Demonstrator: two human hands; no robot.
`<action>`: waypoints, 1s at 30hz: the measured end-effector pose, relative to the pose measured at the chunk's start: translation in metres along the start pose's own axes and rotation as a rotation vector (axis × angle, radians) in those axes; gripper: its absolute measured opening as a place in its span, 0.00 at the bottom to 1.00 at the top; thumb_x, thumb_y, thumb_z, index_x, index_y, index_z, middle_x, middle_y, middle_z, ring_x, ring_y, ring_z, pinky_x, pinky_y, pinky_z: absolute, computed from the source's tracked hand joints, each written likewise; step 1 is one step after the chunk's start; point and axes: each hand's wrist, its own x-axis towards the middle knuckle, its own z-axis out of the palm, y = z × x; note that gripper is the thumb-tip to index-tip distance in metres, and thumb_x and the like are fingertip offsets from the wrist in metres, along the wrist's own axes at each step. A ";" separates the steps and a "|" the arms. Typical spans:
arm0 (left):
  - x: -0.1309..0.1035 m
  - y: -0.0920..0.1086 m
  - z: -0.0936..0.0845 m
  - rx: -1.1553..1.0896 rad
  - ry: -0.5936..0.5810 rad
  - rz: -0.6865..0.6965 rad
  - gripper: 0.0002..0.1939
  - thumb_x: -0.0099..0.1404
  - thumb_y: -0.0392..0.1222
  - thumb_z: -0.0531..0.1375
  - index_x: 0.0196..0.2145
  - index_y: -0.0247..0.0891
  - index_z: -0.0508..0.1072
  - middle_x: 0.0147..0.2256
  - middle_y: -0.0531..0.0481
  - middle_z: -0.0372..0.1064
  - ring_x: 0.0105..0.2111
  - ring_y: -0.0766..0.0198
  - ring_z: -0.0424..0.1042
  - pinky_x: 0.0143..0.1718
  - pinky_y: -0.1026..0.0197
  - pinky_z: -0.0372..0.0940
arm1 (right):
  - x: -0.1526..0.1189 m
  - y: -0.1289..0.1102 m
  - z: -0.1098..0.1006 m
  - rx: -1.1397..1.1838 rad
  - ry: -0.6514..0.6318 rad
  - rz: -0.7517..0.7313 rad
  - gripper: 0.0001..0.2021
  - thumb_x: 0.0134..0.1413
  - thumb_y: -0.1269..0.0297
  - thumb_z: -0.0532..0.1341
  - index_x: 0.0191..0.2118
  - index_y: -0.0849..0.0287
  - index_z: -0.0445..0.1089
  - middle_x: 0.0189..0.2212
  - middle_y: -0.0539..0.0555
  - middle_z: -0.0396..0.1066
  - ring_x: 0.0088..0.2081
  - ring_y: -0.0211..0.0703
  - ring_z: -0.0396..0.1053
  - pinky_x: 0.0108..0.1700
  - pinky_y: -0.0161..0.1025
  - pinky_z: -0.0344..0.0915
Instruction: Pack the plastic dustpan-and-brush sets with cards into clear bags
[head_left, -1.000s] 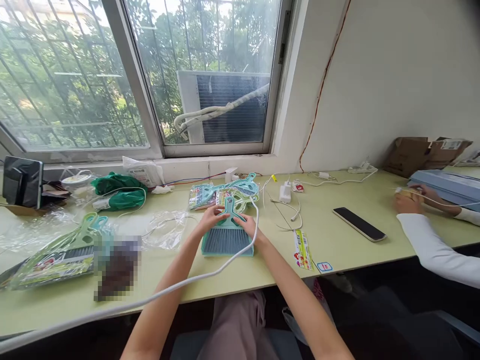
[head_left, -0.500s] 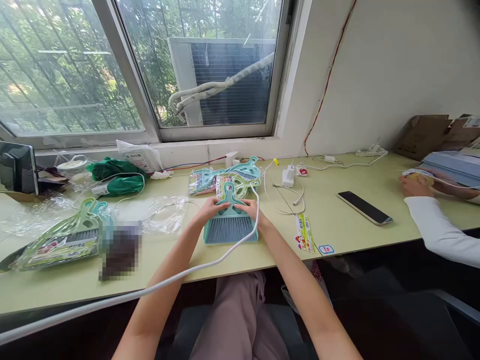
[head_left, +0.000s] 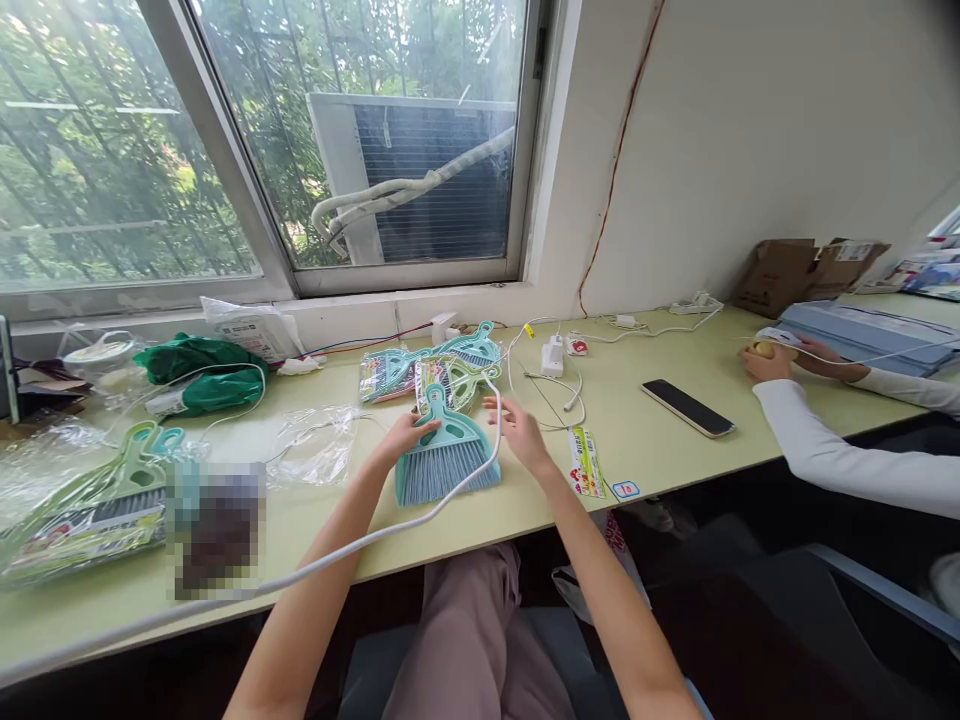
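While the left hand (head_left: 406, 438) grips the teal brush (head_left: 442, 466), the right hand (head_left: 523, 438) is beside it, fingers (head_left: 513, 408) parted

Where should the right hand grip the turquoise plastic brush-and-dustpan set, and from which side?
Likely the narrow handle of the turquoise plastic brush-and-dustpan set, with the right hand coming from the right: the handle is slimmer than the wide bristled end, and the left hand holds the left side.

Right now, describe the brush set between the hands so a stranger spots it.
Below the window, find the pale green table. Near its front edge lies a turquoise brush set, grey bristles facing that edge. Unlike neighbouring sets, it has the left hand on it.
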 end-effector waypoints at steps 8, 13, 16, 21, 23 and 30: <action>0.016 -0.014 0.008 0.273 -0.015 0.103 0.19 0.53 0.57 0.59 0.21 0.37 0.66 0.23 0.50 0.65 0.26 0.61 0.63 0.26 0.62 0.53 | -0.090 0.034 -0.141 -0.850 -0.234 -0.224 0.20 0.59 0.51 0.54 0.52 0.52 0.71 0.54 0.56 0.69 0.60 0.56 0.60 0.55 0.53 0.62; 0.022 -0.024 0.011 0.502 0.043 0.219 0.18 0.57 0.56 0.56 0.21 0.39 0.62 0.25 0.47 0.65 0.27 0.58 0.64 0.27 0.60 0.52 | -0.153 0.034 -0.142 -1.013 -0.323 -0.350 0.28 0.59 0.53 0.55 0.63 0.54 0.57 0.61 0.57 0.61 0.62 0.52 0.57 0.58 0.52 0.57; 0.022 -0.029 0.012 0.570 0.016 0.211 0.19 0.59 0.57 0.54 0.20 0.40 0.60 0.25 0.47 0.64 0.27 0.58 0.64 0.27 0.60 0.52 | -0.174 0.028 -0.127 -0.984 -0.220 -0.458 0.21 0.62 0.70 0.51 0.59 0.53 0.63 0.55 0.55 0.68 0.56 0.44 0.65 0.55 0.45 0.59; 0.017 -0.029 0.011 0.608 0.005 0.204 0.21 0.62 0.58 0.50 0.22 0.40 0.61 0.26 0.47 0.66 0.27 0.58 0.64 0.26 0.61 0.52 | -0.171 -0.014 -0.097 -0.834 0.065 -0.669 0.17 0.60 0.78 0.51 0.44 0.54 0.74 0.36 0.51 0.79 0.38 0.37 0.73 0.44 0.37 0.60; 0.016 -0.028 0.011 0.639 0.016 0.206 0.21 0.63 0.59 0.50 0.22 0.40 0.61 0.26 0.47 0.66 0.27 0.59 0.64 0.26 0.61 0.51 | -0.160 -0.042 -0.083 -0.827 0.163 -0.731 0.15 0.61 0.76 0.53 0.42 0.55 0.74 0.32 0.51 0.78 0.33 0.36 0.72 0.38 0.35 0.59; 0.018 -0.028 0.005 0.503 -0.033 0.250 0.22 0.63 0.59 0.49 0.22 0.40 0.61 0.24 0.48 0.63 0.26 0.60 0.61 0.28 0.61 0.53 | -0.106 -0.101 -0.005 -0.931 0.086 -0.742 0.15 0.63 0.74 0.52 0.47 0.56 0.72 0.34 0.55 0.77 0.30 0.40 0.68 0.31 0.38 0.56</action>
